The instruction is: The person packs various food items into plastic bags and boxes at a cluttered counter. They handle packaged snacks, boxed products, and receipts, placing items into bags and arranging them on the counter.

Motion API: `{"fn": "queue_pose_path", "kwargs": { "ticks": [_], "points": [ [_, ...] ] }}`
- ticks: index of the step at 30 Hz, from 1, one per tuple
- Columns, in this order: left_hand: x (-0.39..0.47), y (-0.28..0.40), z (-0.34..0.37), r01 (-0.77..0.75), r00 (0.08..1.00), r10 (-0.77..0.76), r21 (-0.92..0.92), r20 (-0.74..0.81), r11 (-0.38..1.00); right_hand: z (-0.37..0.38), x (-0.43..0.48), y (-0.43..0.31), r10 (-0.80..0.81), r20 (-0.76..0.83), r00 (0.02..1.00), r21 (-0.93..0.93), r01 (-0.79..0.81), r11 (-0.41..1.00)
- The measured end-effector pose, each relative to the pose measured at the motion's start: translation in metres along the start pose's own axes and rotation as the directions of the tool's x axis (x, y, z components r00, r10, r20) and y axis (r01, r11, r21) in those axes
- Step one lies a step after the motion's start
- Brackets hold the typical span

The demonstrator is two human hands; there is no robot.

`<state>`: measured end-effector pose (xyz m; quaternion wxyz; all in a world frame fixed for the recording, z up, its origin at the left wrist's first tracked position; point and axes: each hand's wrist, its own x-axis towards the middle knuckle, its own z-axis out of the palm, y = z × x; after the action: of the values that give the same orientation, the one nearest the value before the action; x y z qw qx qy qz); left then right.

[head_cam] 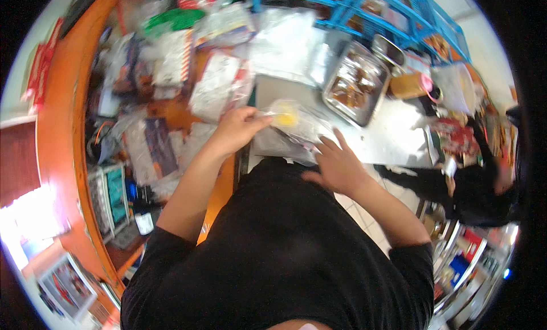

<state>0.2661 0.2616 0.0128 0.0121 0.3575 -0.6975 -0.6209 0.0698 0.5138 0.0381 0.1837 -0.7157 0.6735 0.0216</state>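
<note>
A clear plastic bag (299, 120) with something yellow inside lies over the near edge of the metal worktop. My left hand (243, 127) pinches its left edge between thumb and fingers. Beside the bag's right end, my right hand (337, 163) has its fingers spread; they seem to hold nothing, though the hand is slightly blurred. To the right behind the bag stands a steel tray (325, 93) holding several wrapped brown pieces. A stack of clear plastic bags (280, 44) lies farther back.
Packets in plastic (213, 86) cover the orange surface at left. Blue plastic crates (342, 14) stand at the back. A small steel tray (389, 50), a container with a pink lid (408, 86) and a white bucket (457, 88) are at right. Another person (474, 193) is at far right.
</note>
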Motion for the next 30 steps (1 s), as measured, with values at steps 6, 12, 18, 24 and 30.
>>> {"fn": "queue_pose_path", "kwargs": {
  "ticks": [6, 12, 18, 24, 30],
  "points": [
    [-0.036, 0.019, -0.007, -0.212, 0.972, 0.224, -0.137, 0.075, 0.968, -0.056, -0.043, 0.039, -0.206, -0.063, 0.977, -0.293, 0.179, 0.939],
    [-0.026, 0.018, 0.006, -0.596, 0.712, 0.686, 0.388, -0.149, 0.703, -0.044, 0.013, 0.041, 0.496, -0.377, 0.782, 0.719, -0.091, 0.689],
    [0.047, 0.016, 0.13, -0.653, 0.742, 0.662, -0.109, 0.109, 0.75, -0.071, 0.047, 0.029, 0.405, -0.312, 0.859, 0.686, -0.091, 0.722],
    [0.006, 0.098, 0.177, -0.763, 0.521, 0.852, -0.476, -0.053, 0.438, -0.115, -0.007, 0.055, -0.107, 0.076, 0.991, 0.31, 0.079, 0.948],
    [-0.061, 0.164, 0.159, -0.64, 0.42, 0.897, -0.655, 0.137, 0.4, -0.097, -0.003, 0.031, -0.274, -0.083, 0.958, 0.422, 0.283, 0.861]
  ]
}}
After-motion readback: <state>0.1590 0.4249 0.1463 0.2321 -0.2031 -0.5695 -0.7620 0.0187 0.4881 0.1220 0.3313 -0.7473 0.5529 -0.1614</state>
